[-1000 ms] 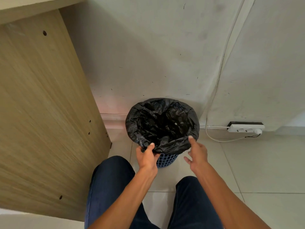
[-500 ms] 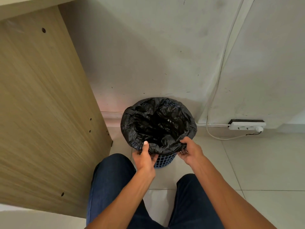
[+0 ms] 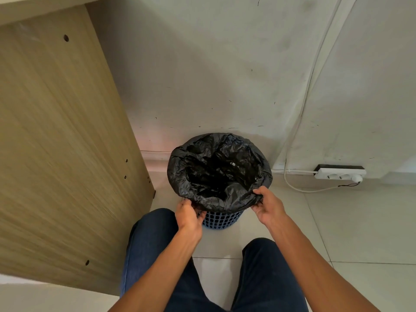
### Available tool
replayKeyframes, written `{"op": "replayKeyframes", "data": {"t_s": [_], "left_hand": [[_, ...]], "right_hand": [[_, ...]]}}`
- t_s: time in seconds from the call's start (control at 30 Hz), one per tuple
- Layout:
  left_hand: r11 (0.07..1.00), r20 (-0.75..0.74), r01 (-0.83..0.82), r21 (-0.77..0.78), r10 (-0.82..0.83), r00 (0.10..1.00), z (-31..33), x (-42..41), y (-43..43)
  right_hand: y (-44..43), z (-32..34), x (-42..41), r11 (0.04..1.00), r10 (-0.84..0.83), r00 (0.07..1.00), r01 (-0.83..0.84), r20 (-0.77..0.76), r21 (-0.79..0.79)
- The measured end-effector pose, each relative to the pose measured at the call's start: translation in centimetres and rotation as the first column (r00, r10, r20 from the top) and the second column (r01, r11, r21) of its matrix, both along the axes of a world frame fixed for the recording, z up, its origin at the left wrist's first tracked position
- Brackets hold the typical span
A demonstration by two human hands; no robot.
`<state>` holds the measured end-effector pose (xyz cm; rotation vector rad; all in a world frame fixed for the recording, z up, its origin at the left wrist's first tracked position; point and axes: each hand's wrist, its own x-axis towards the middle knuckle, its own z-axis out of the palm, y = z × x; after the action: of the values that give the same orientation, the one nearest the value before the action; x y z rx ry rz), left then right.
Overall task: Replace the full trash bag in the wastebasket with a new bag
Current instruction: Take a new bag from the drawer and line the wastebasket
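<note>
We clamp both hands on the black trash bag [image 3: 216, 170]: left hand [image 3: 188, 216] pinches the folded hem near-left, right hand [image 3: 267, 204] near-right. Beside the desk panel [image 3: 56, 143], the bag lines the blue wastebasket [image 3: 221, 219] on the floor. A second ago our right hand was open; we judge the hem ready to peel off.

Soft even light, wide-angle edge bending, slight blur
</note>
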<state>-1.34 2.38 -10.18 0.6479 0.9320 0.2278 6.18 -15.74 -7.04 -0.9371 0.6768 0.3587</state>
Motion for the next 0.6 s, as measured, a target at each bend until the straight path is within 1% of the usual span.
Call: {"op": "replayKeyframes", "data": {"t_s": [0.1, 0.23, 0.3, 0.4, 0.47, 0.53, 0.57, 0.6], "left_hand": [[0.999, 0.058, -0.049, -0.019, 0.050, 0.997, 0.4, 0.0, 0.4], [0.997, 0.075, 0.033, 0.063, -0.038, 0.996, 0.6, 0.5, 1.0], [0.997, 0.097, 0.030, 0.076, -0.037, 0.995, 0.6, 0.9, 1.2], [0.999, 0.128, 0.005, 0.035, -0.009, 0.992, 0.8, 1.1, 1.1], [1.000, 0.135, -0.012, 0.023, 0.009, 0.991, 0.6, 1.1, 0.7], [0.999, 0.140, -0.042, 0.018, 0.039, 0.989, 0.6, 1.0, 0.3], [0.998, 0.141, -0.062, 0.015, 0.059, 0.988, 0.6, 1.0, 0.0], [0.997, 0.142, -0.076, 0.011, 0.074, 0.987, 0.6, 1.0, -0.4]], "right_hand": [[-0.5, 0.3, 0.5, 0.998, 0.059, 0.998, -0.059, -0.020, 0.000], [-0.9, 0.4, 1.3, 0.996, 0.090, 0.996, -0.090, -0.022, -0.017], [-0.9, 0.3, 1.4, 0.998, 0.068, 0.998, -0.068, -0.008, -0.014], [-0.6, 0.2, 1.0, 1.000, -0.002, 1.000, 0.002, 0.018, -0.025], [-0.3, 0.3, 0.0, 0.994, 0.016, 0.999, -0.011, 0.039, -0.111], [0.2, 0.4, -1.4, 0.975, 0.073, 0.997, -0.069, 0.010, -0.211], [0.6, 0.4, -2.2, 0.969, 0.091, 0.996, -0.093, -0.022, -0.230], [1.1, 0.3, -2.9, 0.971, 0.099, 0.994, -0.106, -0.043, -0.215]]}}
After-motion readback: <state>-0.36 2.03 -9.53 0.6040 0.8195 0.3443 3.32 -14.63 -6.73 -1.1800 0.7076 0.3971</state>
